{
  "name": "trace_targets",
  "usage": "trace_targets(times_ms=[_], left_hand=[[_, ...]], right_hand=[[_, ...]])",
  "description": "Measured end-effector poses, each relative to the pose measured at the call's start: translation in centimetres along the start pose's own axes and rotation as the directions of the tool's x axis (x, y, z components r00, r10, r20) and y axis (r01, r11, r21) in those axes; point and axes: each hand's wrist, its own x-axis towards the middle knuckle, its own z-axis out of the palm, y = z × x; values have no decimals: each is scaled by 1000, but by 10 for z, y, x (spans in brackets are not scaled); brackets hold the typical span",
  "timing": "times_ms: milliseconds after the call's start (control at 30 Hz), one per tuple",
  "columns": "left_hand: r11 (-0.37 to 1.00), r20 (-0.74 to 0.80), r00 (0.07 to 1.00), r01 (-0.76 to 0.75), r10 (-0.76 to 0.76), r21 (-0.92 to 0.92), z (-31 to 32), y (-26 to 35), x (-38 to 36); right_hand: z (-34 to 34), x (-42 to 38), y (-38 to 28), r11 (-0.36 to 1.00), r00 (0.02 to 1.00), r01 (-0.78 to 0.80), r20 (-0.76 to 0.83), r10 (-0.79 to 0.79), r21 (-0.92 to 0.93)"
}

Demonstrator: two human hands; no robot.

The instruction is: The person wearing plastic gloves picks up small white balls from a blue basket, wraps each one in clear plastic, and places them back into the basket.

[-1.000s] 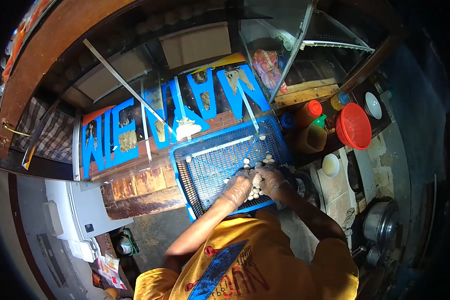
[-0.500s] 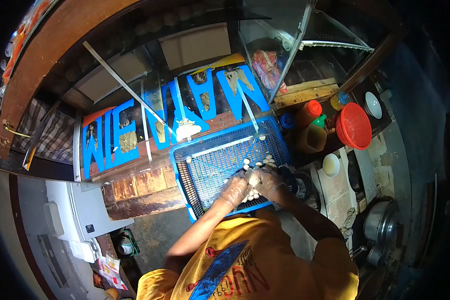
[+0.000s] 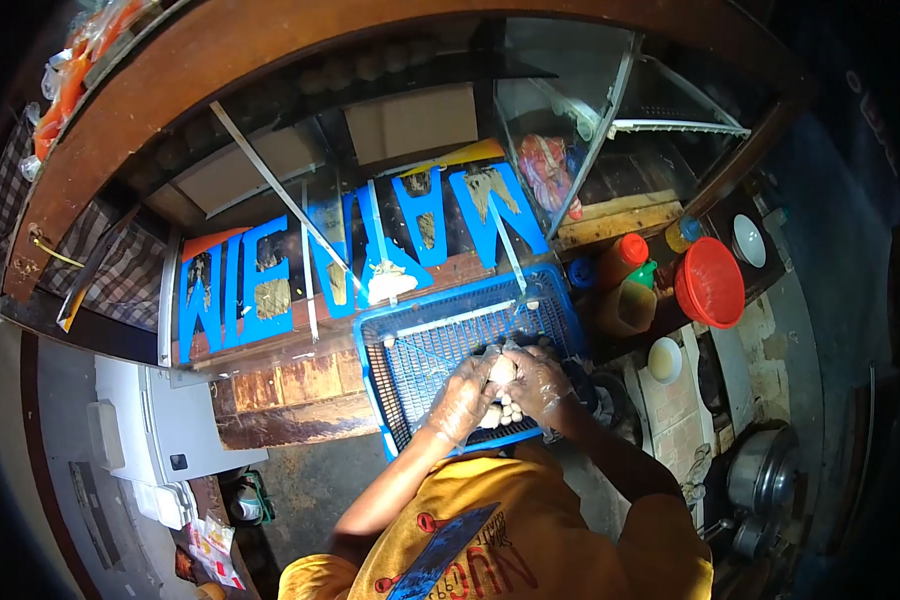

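Observation:
A blue plastic mesh tray [image 3: 420,345] sits in front of me with several small white balls [image 3: 508,412] heaped at its near right corner. Both hands wear clear plastic gloves. My left hand [image 3: 462,398] and my right hand [image 3: 537,380] are cupped together over the heap, pressing a pale ball [image 3: 503,370] between them. A few more white balls lie behind my hands near the tray's right wall.
A glass display case with blue letters [image 3: 370,250] rises behind the tray. To the right stand an orange-capped bottle [image 3: 622,255], a red bowl [image 3: 710,282], white bowls [image 3: 663,358] and a steel pot [image 3: 760,465]. A white box [image 3: 160,425] lies at the left.
My hands lifted from the heap and closed together around one pale ball. The view shifted slightly, so the tray sits lower in frame.

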Motion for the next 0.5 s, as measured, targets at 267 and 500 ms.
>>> trace_targets(times_ms=[267,500], left_hand=[[999,-162,987,-26,20,-32,-31,23,8],[991,-276,952,-122,131,50,-60,31,22]], right_hand=[[-26,21,-42,975,978,162,-155,-138,155],[-34,49,-66,939,943,251,-280,-182,234]])
